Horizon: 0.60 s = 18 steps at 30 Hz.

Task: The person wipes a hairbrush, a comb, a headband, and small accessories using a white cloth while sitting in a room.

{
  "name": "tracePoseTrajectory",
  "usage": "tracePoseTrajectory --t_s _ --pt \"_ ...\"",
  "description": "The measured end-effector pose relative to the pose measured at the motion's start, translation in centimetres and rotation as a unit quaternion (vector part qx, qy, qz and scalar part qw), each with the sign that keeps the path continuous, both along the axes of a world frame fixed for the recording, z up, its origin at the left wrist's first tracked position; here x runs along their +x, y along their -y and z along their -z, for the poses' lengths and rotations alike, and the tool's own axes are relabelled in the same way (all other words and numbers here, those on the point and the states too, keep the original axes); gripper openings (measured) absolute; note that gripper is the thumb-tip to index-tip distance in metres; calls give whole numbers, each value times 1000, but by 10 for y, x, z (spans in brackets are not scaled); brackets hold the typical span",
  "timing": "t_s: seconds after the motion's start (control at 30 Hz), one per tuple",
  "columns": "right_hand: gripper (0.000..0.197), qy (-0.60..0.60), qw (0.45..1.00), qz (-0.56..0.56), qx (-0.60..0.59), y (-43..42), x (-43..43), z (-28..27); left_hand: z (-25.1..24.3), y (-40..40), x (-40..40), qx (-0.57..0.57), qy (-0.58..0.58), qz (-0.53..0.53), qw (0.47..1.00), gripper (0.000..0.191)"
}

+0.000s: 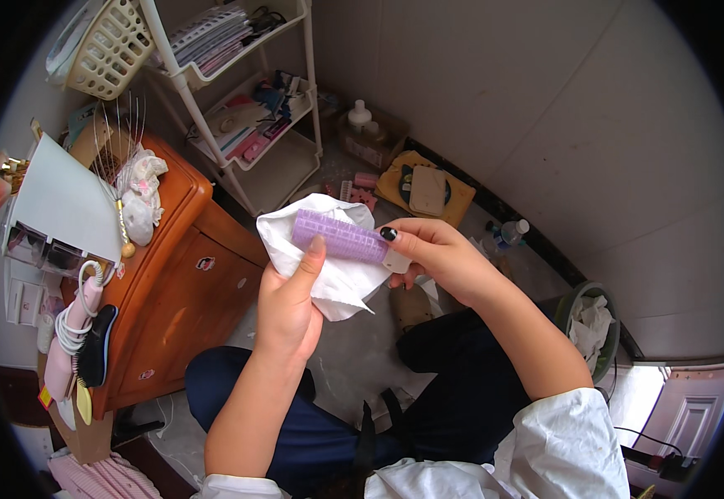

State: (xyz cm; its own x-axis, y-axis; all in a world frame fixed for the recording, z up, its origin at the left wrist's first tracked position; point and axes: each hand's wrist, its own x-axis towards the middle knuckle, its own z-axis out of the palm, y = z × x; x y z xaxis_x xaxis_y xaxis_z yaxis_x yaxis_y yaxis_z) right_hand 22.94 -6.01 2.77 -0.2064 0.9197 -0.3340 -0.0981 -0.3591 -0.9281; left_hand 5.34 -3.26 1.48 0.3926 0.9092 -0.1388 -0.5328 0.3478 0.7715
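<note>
A purple hair roller [339, 236] lies across a white cloth [344, 285] in front of me. My left hand [291, 288] grips the cloth and roller together from below, its thumb pressed on the roller's side. At the roller's right end my right hand [432, 254] pinches a small whitish tab [396, 260] between thumb and fingers. Part of the cloth drapes past the roller on both sides. The left hand's fingers are hidden beneath the cloth.
Left stands a wooden cabinet [181, 293] with a pink corded styling tool [69, 349] and a black hairbrush [96, 346]. Beyond is a white shelf rack [225, 125]. On the floor are a pink roller [366, 180], a plastic bottle [509, 234] and a waste bin [610, 340].
</note>
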Motion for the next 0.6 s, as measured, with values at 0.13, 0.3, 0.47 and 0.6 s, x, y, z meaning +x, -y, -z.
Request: tracePoseTrajectory --t_s 0.13,0.3,0.47,0.6 --pt "32 -5 993 75 96 1 -4 1 1 0 3 -36 59 -13 998 41" --pt "36 87 949 178 244 -1 3 2 -1 -2 3 -62 77 -21 995 42" --pt "33 233 901 84 356 2 5 -4 0 -2 -2 -93 124 -8 988 41" --pt "32 330 863 32 381 5 0 -3 0 -1 3 -72 85 8 994 40"
